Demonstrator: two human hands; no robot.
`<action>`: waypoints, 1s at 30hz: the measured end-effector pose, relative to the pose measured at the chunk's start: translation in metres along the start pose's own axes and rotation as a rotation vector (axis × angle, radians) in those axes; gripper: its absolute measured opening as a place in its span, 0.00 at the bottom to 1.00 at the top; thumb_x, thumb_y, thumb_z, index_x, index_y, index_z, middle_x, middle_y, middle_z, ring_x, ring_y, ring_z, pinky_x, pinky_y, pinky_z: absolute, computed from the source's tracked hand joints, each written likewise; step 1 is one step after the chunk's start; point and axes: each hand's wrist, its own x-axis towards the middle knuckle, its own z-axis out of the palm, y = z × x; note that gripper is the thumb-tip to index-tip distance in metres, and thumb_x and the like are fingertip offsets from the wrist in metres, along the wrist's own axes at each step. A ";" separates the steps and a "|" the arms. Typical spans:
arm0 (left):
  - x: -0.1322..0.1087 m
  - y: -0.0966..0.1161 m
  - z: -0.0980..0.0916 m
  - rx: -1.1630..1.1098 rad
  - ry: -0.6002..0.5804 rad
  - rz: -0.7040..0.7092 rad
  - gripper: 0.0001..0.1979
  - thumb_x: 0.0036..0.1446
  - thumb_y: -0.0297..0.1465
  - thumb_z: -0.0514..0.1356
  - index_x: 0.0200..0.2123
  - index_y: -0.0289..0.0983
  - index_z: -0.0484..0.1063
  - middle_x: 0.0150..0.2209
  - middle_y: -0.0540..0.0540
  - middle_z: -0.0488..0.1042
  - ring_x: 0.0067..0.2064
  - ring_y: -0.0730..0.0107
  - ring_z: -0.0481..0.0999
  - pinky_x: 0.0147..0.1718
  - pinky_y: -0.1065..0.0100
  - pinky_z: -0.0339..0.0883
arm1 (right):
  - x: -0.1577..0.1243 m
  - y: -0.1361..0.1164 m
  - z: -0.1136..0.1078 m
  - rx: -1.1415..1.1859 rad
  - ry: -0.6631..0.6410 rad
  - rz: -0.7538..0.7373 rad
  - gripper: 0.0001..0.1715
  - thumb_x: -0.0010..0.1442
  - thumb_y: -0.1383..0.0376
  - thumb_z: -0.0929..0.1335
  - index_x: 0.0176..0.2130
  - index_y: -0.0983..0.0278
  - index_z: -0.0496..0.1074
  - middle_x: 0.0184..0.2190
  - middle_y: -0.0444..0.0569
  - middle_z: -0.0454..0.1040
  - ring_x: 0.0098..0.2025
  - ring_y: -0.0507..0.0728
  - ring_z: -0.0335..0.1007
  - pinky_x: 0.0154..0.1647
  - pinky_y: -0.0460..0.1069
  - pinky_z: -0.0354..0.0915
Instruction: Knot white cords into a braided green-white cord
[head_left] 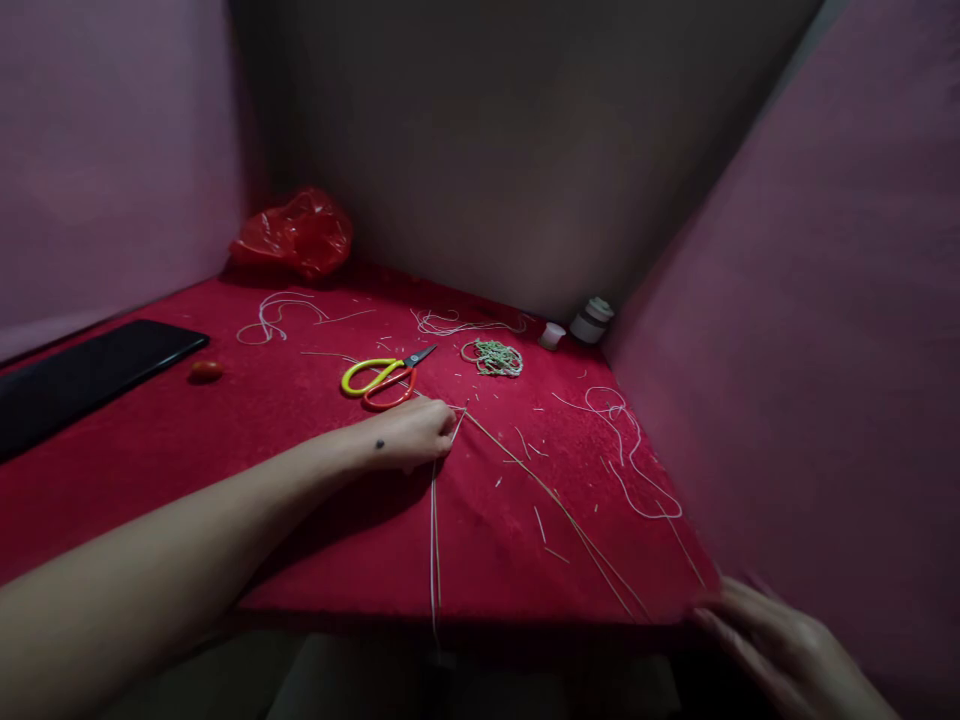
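My left hand point(409, 432) reaches across the red cloth table point(225, 480) with its fingers closed on the crossing point of several thin straw-like sticks point(555, 500). One pair of sticks point(434, 540) runs down to the table's front edge. Others slant to the lower right. My right hand point(780, 650) hovers at the table's front right corner, fingers stretched out and blurred, holding nothing. Yellow and orange scissors point(382, 380) lie just beyond my left hand.
A small coil of greenish string point(495, 357), loose white strands point(630, 450) and short cut bits lie on the cloth. A red plastic bag point(296, 235) sits at the back. A black flat slab point(82, 375) lies left, and a small bottle point(592, 320) with its cap point(553, 335) stands in the corner.
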 end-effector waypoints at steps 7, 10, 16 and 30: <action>0.000 -0.001 0.000 -0.004 0.008 -0.003 0.10 0.50 0.31 0.48 0.23 0.35 0.65 0.15 0.51 0.65 0.15 0.77 0.64 0.17 0.75 0.53 | 0.098 -0.001 -0.005 -0.204 0.081 -0.021 0.15 0.57 0.60 0.61 0.34 0.65 0.72 0.33 0.52 0.74 0.34 0.56 0.69 0.36 0.49 0.63; 0.000 -0.002 0.001 -0.007 0.000 0.000 0.11 0.50 0.31 0.47 0.23 0.35 0.66 0.15 0.50 0.65 0.16 0.75 0.65 0.18 0.74 0.53 | 0.136 -0.030 0.004 -0.180 -0.013 -0.134 0.13 0.55 0.65 0.61 0.37 0.67 0.72 0.34 0.52 0.74 0.34 0.54 0.68 0.36 0.47 0.61; -0.001 0.002 -0.001 0.012 -0.001 -0.008 0.10 0.49 0.30 0.48 0.24 0.34 0.67 0.15 0.49 0.66 0.16 0.74 0.65 0.18 0.73 0.53 | 0.178 -0.077 0.022 -0.187 -0.098 -0.188 0.10 0.52 0.67 0.64 0.32 0.68 0.74 0.29 0.51 0.74 0.29 0.51 0.65 0.28 0.44 0.56; 0.002 -0.003 0.003 0.107 0.063 0.053 0.11 0.50 0.30 0.49 0.25 0.34 0.70 0.17 0.47 0.68 0.17 0.75 0.62 0.20 0.72 0.51 | 0.168 -0.093 0.024 -0.173 -0.113 -0.226 0.11 0.51 0.67 0.62 0.30 0.68 0.72 0.25 0.48 0.72 0.24 0.49 0.61 0.24 0.43 0.52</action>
